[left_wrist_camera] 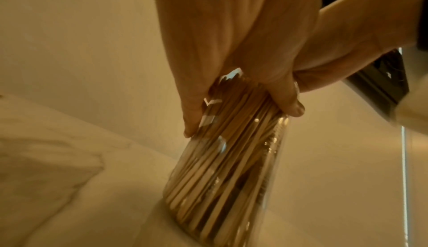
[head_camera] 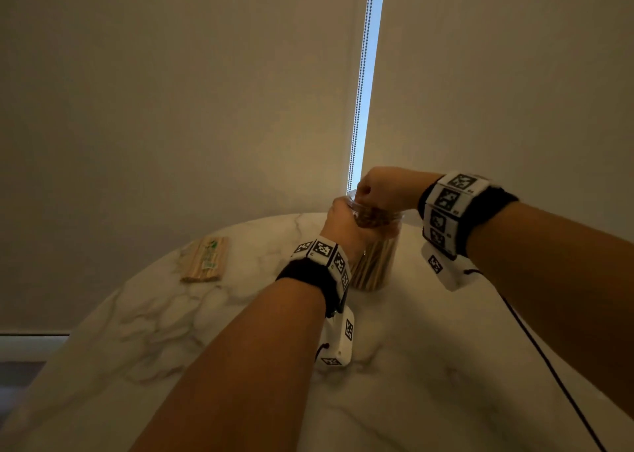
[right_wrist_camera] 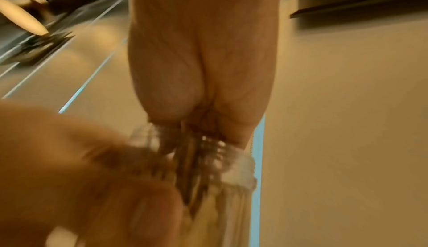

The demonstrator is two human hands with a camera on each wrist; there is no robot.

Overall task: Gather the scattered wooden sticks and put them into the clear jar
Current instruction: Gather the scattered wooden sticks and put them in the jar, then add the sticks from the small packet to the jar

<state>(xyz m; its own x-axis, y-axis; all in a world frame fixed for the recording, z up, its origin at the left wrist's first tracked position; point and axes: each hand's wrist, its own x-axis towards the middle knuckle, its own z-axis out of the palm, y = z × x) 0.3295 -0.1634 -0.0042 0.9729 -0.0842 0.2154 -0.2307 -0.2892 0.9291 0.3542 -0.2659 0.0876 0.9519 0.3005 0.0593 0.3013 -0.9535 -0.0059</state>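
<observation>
Forearms, 2, fill the near part of my head view, each banded at the wrist with black-and-white marker blocks.

Item 1: my left hand point(head_camera: 343, 223). Fingers point(left_wrist_camera: 288, 99) and thumb are curled round the upper wall of the clear jar point(head_camera: 374, 259), just under its neck; grip is plain in the left wrist view.

Item 2: my right hand point(head_camera: 384, 189). It sits over the jar mouth, fingers bunched downward at the stick tops. The right wrist view is blurred; I cannot tell whether those fingers pinch any sticks or only touch them.

Item 3: clear jar, standing on the table point(head_camera: 154, 331) toward its far edge, leaning slightly in the left wrist view. Its ribbed neck shows in the right wrist view.

Item 4: wooden sticks point(left_wrist_camera: 222, 159), packed upright inside the jar and filling most of it, tops reaching the mouth.

Item 5: 1 wrapped bundle of sticks point(head_camera: 205, 259) with a green-printed label, lying flat on the table well to the left of the jar.

Item 6: black cable point(head_camera: 549, 365) trailing from the right wrist unit across the marble-patterned tabletop.

Item 7: pale roller blinds behind the table, with a beaded chain point(head_camera: 362, 74) hanging in the bright gap between them.
</observation>
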